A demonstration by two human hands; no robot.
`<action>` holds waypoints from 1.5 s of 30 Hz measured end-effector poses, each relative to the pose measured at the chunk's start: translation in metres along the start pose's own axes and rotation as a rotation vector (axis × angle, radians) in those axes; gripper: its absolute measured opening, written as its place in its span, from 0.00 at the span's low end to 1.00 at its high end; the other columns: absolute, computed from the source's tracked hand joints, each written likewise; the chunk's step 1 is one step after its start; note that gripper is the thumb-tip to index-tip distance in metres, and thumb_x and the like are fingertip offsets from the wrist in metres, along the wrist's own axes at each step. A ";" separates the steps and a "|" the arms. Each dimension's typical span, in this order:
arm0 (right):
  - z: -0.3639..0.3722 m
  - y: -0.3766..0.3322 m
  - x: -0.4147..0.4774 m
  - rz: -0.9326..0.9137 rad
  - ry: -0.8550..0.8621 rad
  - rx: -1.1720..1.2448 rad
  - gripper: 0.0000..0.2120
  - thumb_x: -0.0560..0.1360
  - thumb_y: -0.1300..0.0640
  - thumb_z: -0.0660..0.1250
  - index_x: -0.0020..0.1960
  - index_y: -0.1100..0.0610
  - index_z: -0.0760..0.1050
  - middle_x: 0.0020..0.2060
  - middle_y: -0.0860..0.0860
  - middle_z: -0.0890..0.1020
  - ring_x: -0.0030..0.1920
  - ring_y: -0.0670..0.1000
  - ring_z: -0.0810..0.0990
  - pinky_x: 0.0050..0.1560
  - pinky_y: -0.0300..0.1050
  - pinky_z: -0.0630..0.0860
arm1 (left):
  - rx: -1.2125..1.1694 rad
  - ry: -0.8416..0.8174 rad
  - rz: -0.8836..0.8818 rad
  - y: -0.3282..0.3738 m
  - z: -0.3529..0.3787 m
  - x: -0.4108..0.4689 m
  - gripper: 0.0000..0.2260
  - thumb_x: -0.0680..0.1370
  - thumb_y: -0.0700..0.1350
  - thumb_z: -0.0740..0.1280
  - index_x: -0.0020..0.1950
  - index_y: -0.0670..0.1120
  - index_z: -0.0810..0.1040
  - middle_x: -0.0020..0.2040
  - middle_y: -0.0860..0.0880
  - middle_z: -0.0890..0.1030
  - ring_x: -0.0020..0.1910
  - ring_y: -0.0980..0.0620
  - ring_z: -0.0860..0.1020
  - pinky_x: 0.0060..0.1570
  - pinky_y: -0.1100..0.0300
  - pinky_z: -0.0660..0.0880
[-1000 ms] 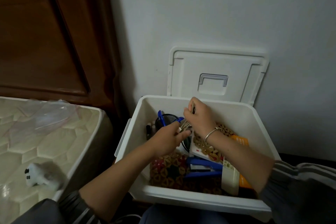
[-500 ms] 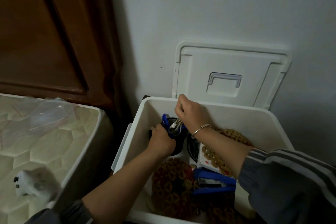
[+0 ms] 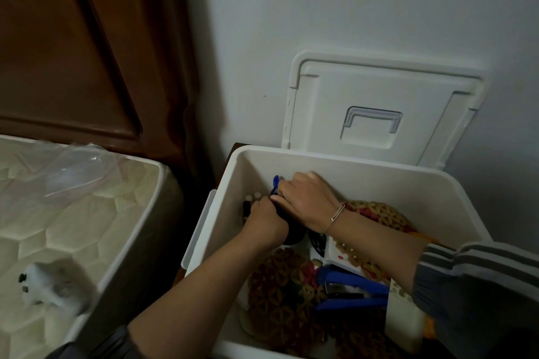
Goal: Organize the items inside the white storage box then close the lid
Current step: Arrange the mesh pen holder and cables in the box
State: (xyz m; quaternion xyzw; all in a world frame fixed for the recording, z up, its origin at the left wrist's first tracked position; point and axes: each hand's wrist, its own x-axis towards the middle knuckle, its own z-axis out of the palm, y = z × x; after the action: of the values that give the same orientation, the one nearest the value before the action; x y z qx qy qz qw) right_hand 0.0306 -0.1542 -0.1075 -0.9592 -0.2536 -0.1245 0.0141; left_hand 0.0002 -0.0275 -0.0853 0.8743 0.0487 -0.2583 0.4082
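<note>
two hands: left hand (image 3: 264, 220), right hand (image 3: 306, 201) both clamped on one black cup (image 3: 293, 232).

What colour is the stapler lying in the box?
Blue, with a dark metal strip; the stapler shows clearly in the head view, low in the white storage box.

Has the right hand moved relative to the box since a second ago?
Yes. The right hand has gone from mid-box toward the far-left corner of the white storage box, onto the black cup.

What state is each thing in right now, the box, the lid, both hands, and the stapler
white storage box: open, items inside
lid: off, leaning upright against wall
left hand: gripping dark cup
right hand: over the cup's mouth
blue stapler: lying loose in box
</note>
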 end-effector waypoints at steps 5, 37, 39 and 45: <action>-0.001 -0.003 -0.012 -0.027 -0.026 -0.077 0.23 0.80 0.44 0.43 0.50 0.53 0.75 0.47 0.50 0.76 0.48 0.52 0.71 0.51 0.48 0.62 | -0.015 -0.024 -0.035 0.000 0.002 0.001 0.22 0.76 0.33 0.60 0.71 0.41 0.64 0.68 0.40 0.68 0.64 0.42 0.72 0.64 0.49 0.72; -0.121 0.078 -0.192 0.718 0.049 0.224 0.26 0.74 0.54 0.69 0.69 0.59 0.68 0.71 0.58 0.67 0.72 0.57 0.63 0.71 0.49 0.57 | 0.300 0.457 0.597 0.008 0.003 -0.037 0.19 0.77 0.35 0.60 0.69 0.42 0.69 0.64 0.46 0.71 0.61 0.47 0.72 0.57 0.57 0.70; -0.116 0.076 -0.206 0.819 -0.015 0.330 0.31 0.75 0.50 0.68 0.73 0.58 0.61 0.72 0.56 0.64 0.71 0.55 0.63 0.66 0.41 0.58 | 0.356 0.379 0.653 0.014 0.014 -0.043 0.18 0.78 0.37 0.61 0.68 0.45 0.71 0.62 0.48 0.72 0.58 0.50 0.74 0.54 0.60 0.71; -0.106 0.060 -0.206 0.864 -0.031 0.475 0.34 0.79 0.55 0.61 0.77 0.56 0.46 0.74 0.54 0.55 0.67 0.56 0.67 0.62 0.44 0.67 | 0.313 0.021 0.444 0.035 0.055 -0.048 0.03 0.79 0.44 0.64 0.52 0.48 0.73 0.47 0.49 0.78 0.46 0.50 0.78 0.44 0.59 0.75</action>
State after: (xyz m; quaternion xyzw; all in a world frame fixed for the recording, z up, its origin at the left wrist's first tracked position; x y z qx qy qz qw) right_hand -0.1378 -0.3152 -0.0529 -0.9485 0.1459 -0.0318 0.2792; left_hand -0.0534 -0.0855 -0.0665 0.9186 -0.1805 -0.1575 0.3143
